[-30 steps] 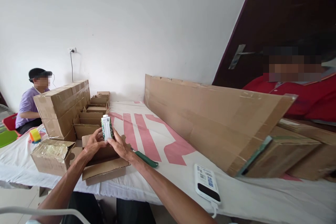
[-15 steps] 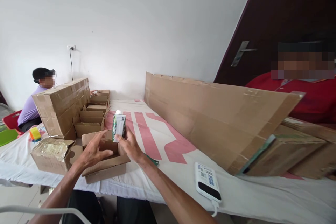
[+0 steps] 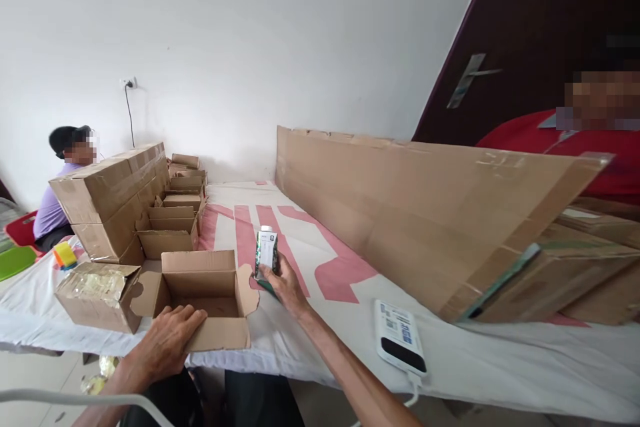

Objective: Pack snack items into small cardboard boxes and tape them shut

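Note:
My right hand (image 3: 286, 284) holds a small drink carton (image 3: 267, 248) with a white cap and a dark green pattern, upright just right of an open cardboard box (image 3: 200, 265). One broad pale side of the carton, printed with a small dark square, faces me. My left hand (image 3: 173, 337) grips the near left edge of the box, fingers curled over its front flap and the thumb hidden. The box's flaps are spread outward, and the part of its inside that shows is bare. Under the carton lies a dark green item (image 3: 265, 284), mostly covered.
A taped box (image 3: 97, 293) and a stacked wall of boxes (image 3: 107, 200) stand left, with several open boxes (image 3: 167, 240) behind. A tall cardboard panel (image 3: 400, 213) runs along the right. A white device with a cable (image 3: 399, 337) lies near the front edge. Two people sit nearby.
My right hand has carried the carton rightward and down, away from above the box. My left hand has come down from over the opening onto the box's front edge. The view has shifted slightly.

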`<state>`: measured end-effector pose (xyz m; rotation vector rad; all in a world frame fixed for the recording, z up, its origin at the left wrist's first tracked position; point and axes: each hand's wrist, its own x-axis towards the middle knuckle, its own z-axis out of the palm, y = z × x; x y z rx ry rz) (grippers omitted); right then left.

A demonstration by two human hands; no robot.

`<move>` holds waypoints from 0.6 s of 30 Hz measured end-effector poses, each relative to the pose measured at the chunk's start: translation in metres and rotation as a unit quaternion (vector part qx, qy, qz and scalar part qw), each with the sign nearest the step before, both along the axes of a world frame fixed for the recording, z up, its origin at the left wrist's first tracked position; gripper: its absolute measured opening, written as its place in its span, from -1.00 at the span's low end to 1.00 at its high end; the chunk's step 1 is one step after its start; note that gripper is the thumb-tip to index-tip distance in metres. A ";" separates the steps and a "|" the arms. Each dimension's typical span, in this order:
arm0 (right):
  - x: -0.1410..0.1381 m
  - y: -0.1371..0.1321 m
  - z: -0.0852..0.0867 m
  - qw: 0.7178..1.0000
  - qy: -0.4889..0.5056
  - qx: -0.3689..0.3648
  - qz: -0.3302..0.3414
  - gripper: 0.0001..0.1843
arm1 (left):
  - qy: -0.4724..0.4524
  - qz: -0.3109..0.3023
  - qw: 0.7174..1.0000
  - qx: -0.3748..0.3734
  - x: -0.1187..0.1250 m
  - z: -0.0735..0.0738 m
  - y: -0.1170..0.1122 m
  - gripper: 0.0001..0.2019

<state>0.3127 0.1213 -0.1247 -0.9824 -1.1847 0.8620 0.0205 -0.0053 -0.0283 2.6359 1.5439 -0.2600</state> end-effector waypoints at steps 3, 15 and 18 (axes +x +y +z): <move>0.008 0.001 -0.024 0.999 -0.027 -0.032 -0.002 -0.19 | 0.010 -0.008 1.000 0.017 -0.006 0.006 -0.002 -0.34; 0.016 -0.003 -0.067 0.993 -0.064 -0.071 0.071 -0.23 | -0.080 -0.023 0.996 0.016 0.000 0.002 -0.015 -0.35; 0.014 -0.006 -0.056 0.991 -0.068 -0.064 0.092 -0.25 | -0.080 -0.047 0.996 -0.014 0.006 0.006 -0.018 -0.33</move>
